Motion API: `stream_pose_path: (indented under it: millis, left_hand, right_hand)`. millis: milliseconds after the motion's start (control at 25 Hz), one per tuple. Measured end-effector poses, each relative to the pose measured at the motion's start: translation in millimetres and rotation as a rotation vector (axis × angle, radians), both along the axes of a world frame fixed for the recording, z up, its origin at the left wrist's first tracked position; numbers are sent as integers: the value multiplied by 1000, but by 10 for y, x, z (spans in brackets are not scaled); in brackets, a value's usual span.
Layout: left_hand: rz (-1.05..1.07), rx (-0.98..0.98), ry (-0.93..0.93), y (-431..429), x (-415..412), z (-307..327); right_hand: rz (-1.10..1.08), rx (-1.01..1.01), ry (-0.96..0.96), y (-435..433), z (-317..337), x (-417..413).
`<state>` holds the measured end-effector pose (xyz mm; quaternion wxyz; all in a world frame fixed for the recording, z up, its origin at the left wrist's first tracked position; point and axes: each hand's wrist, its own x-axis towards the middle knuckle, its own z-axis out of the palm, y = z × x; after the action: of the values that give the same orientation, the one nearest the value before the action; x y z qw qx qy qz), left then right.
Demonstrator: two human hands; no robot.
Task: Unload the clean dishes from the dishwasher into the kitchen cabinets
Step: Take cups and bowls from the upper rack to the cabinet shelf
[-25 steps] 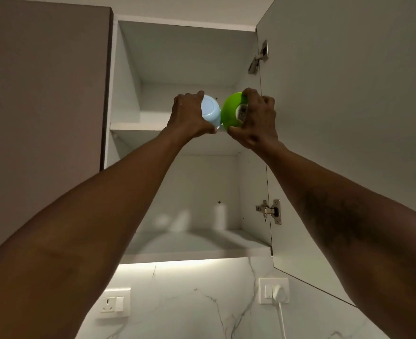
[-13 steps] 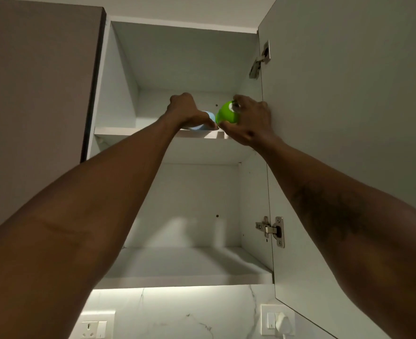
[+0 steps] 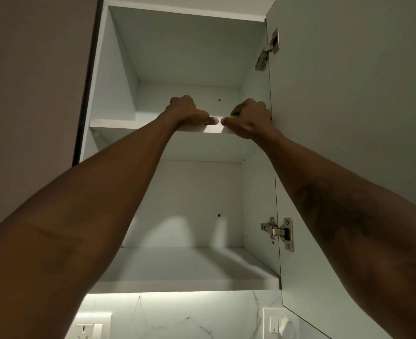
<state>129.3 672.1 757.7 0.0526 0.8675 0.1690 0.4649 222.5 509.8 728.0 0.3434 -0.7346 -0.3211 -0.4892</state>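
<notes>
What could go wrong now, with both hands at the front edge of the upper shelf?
1. The upper shelf is seen from below, its top hidden, so placing goes by feel; the green bowl, a sliver at the right hand, may end too near the edge and fall.
2. The right hand is close to the open door and may bump it.
What the left hand holds is hidden.

The scene was dimly lit overall, and the strongest light was cast from beneath the cabinet point(image 3: 119, 69) onto the marble backsplash point(image 3: 177, 316) (nearly blown out just under the edge). Soft, broad shadows were thrown across the lower shelf point(image 3: 167, 265) and the back panel point(image 3: 197, 192). The forearms point(image 3: 92, 216) were rendered dark, slightly soft, and stretched toward the corners by wide-angle distortion
</notes>
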Motion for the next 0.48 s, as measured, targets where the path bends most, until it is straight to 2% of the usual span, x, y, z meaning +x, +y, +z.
stream_pose_path:
  millis: [240, 480]
  left_hand:
    - [-22, 10, 38, -54, -199, -68]
    - [12, 93, 52, -23, -120, -82]
  right_hand:
    - [-53, -90, 38, -15, 74, 45]
    - [-122, -312, 7, -97, -3, -35]
